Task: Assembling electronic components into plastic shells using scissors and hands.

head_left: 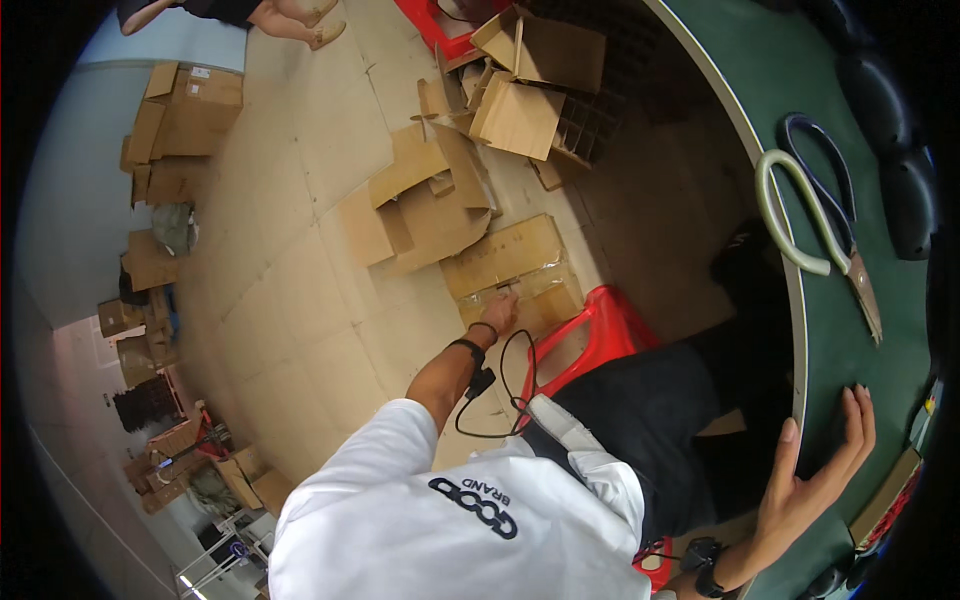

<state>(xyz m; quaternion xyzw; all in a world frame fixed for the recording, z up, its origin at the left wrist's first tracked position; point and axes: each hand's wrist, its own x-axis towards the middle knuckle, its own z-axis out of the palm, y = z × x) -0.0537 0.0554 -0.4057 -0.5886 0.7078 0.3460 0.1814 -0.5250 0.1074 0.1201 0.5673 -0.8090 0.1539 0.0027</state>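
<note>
My left hand (pixel 501 311) reaches down to a closed cardboard box (pixel 506 254) on the floor, which has clear tape across its top. Its fingers look curled at the taped seam, beside a small dark gap; the fingertips are partly hidden. On the right, my right hand (pixel 818 478) lies at the edge of the green table (pixel 835 350), fingers spread and holding nothing. Farther along that table lie scissors (pixel 838 240) with one pale and one dark handle loop, their blades pointing toward my right hand.
An open cardboard box (pixel 430 205) lies beyond the taped one, with more open cartons (pixel 535 95) behind. A red stool (pixel 590 340) stands beside my legs. Dark rounded objects (pixel 890 150) line the table's far side. Boxes (pixel 190 115) stand along the left wall; a person's feet (pixel 315 28) show at top.
</note>
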